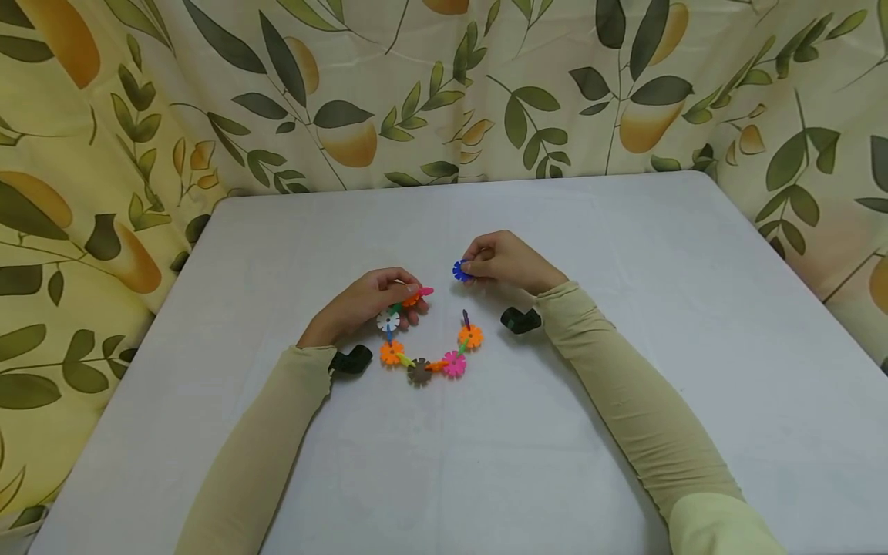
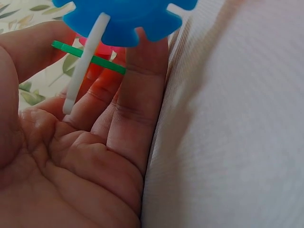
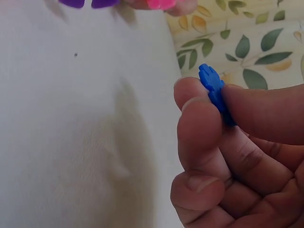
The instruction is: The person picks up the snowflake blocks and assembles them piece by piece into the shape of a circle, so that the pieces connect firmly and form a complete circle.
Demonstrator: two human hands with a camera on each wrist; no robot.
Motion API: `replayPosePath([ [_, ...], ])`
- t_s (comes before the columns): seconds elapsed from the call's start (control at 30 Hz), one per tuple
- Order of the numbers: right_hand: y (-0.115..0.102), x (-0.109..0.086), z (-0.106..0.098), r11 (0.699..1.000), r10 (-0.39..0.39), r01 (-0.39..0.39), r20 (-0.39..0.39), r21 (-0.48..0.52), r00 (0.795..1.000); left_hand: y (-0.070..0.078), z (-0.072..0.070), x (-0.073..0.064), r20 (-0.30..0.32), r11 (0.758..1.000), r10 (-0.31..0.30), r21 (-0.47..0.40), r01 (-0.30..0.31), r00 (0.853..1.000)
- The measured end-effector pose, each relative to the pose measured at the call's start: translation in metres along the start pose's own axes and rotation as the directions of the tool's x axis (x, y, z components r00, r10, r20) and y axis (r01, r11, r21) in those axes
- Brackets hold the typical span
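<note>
A chain of notched plastic discs in several colours curves in a U on the white tablecloth, with a brown disc [image 1: 419, 372] at its bottom. My left hand [image 1: 371, 302] holds the chain's left end, near an orange disc and a pink disc [image 1: 427, 291]. In the left wrist view, a white disc [image 2: 85, 66], a green disc [image 2: 111, 65] and a blue disc [image 2: 128, 23] interlock by the fingers. The chain's right end has a purple disc [image 1: 466, 317] standing above an orange disc [image 1: 471, 337]. My right hand [image 1: 516, 262] pinches a loose blue disc [image 3: 216, 92] between thumb and fingertips, apart from the chain.
A white cloth covers the table [image 1: 555, 447]. Black camera mounts [image 1: 352, 360] sit at both wrists, close over the cloth. A leaf-and-fruit patterned curtain [image 1: 416, 92] hangs behind the table's far edge and along its sides.
</note>
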State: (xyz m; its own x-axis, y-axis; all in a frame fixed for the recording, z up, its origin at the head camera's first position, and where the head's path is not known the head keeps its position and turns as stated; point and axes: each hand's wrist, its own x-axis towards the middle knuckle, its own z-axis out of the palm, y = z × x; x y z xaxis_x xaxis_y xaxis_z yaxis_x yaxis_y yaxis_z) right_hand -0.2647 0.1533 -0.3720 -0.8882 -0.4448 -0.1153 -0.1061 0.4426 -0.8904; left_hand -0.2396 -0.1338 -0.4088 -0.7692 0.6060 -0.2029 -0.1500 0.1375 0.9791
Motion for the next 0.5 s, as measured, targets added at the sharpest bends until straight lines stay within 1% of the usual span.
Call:
replayPosePath([
  [0.17,-0.006,0.000,0.004,0.999,-0.015,0.016,0.033,-0.040,0.999,0.001,0.001,-0.001,-0.012,1.000,0.001,0.015,-0.001,1.000],
  [0.33,-0.011,-0.002,0.008,1.000,-0.006,0.008,0.063,-0.031,0.998,0.002,0.001,-0.001,-0.020,0.999,-0.009,0.036,0.009,1.000],
  [0.5,-0.016,-0.005,0.013,0.999,-0.033,0.035,0.084,-0.023,0.996,0.002,0.002,0.000,-0.019,0.999,-0.003,0.039,0.004,1.000],
])
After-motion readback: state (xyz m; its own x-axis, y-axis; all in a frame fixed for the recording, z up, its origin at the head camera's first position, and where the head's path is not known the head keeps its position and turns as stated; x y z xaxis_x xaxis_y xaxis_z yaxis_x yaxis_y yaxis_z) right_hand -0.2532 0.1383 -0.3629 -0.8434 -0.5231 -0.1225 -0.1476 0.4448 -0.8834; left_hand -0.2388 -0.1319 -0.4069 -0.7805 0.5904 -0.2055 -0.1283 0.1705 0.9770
